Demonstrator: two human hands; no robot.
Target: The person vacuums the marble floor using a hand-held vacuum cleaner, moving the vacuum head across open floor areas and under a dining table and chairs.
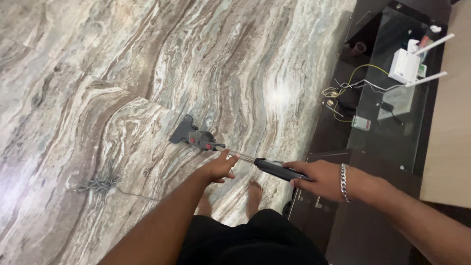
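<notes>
A stick vacuum cleaner lies out in front of me, its dark floor head on the marbled floor and a grey and red body just behind it. My left hand grips the thin metal tube at mid length. My right hand, with a silver chain bracelet on the wrist, is closed around the black handle at the tube's near end. My bare feet stand below the handle.
A coiled grey power cord lies on the floor at lower left. To the right stands a dark glass-topped cabinet with a white router, loose wires and a small device. A beige wall runs along the far right.
</notes>
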